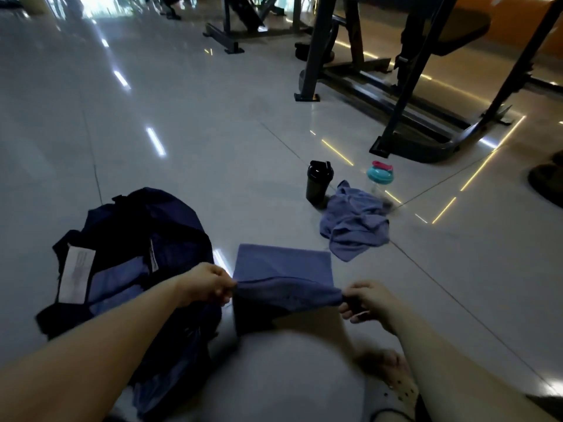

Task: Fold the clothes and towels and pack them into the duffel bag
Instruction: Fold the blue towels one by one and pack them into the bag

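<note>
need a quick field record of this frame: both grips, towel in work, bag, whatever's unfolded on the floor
left grip: pinches near-left corner of the flat towel
right grip: pinches its near-right corner
flat towel: blue, lying on the floor, near edge lifted
duffel bag: dark, open, left of the flat towel; blue fabric inside
crumpled towel: blue, unfolded, on the floor farther off, by the black bottle and teal-lidded bottle

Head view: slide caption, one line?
Left hand and right hand pinch the half-folded blue towel beside the open duffel bag; a crumpled towel lies beyond.
</note>
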Demonstrator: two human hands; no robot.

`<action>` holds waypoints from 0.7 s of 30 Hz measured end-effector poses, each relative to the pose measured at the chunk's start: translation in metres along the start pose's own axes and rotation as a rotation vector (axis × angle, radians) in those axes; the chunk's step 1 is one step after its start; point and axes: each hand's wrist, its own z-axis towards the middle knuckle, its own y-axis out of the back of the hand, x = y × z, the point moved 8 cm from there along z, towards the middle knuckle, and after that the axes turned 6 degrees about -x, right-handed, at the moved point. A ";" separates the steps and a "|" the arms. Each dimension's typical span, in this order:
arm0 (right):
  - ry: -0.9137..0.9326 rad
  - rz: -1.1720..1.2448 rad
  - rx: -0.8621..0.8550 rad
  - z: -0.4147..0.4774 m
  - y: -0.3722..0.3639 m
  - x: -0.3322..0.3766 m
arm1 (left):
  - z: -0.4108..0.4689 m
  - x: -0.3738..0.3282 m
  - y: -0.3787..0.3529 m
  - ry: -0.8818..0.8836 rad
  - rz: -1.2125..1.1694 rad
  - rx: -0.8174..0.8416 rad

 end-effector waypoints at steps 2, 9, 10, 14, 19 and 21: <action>-0.080 -0.159 0.102 -0.004 -0.003 -0.020 | -0.006 0.041 -0.010 0.117 0.049 0.102; -0.394 -0.452 0.447 -0.014 -0.005 -0.068 | -0.037 0.094 -0.013 0.349 0.182 0.291; -0.398 -0.464 0.443 -0.011 -0.005 -0.068 | -0.034 0.090 -0.013 0.325 0.190 0.271; -0.281 -0.416 0.242 0.018 0.004 -0.048 | -0.005 0.064 0.002 0.120 0.209 0.019; -0.030 -0.181 -0.112 0.050 0.009 -0.013 | 0.028 0.024 0.003 -0.082 0.080 -0.219; 0.023 -0.132 -0.174 0.062 0.003 -0.008 | 0.043 0.018 0.000 -0.098 0.060 -0.282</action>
